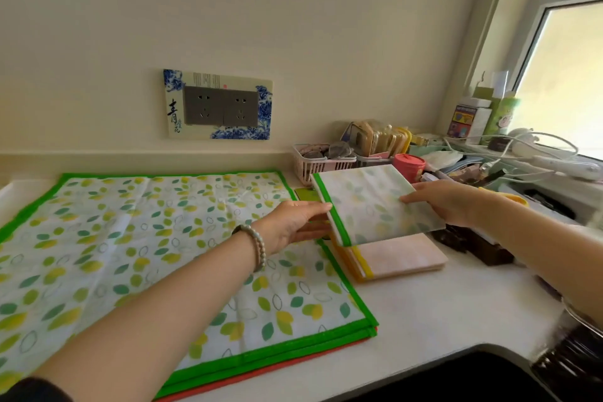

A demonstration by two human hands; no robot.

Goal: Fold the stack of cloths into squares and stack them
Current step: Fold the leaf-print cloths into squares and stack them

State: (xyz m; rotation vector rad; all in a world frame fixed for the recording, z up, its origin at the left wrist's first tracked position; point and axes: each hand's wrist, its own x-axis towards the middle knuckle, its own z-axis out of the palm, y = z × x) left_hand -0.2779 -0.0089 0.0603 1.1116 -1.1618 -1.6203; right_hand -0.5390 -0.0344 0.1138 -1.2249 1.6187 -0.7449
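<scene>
A folded square cloth [368, 202], white with pale leaves and a green edge, hangs in the air above a small stack of folded cloths [401, 259] with pink and yellow edges. My left hand [293, 222] holds its left green edge. My right hand [447, 202] grips its right side, thumb on top. A stack of unfolded cloths [137, 254] lies flat on the white counter [440, 313] at the left; its top cloth has a leaf print and green border, and a red-edged cloth shows underneath.
Behind the folded stack stand a pink basket [318, 165], a red-lidded jar [409, 166], and clutter with white cables [522, 153] toward the window. A dark object [476, 246] lies right of the stack. Wall sockets [217, 106] sit above the counter.
</scene>
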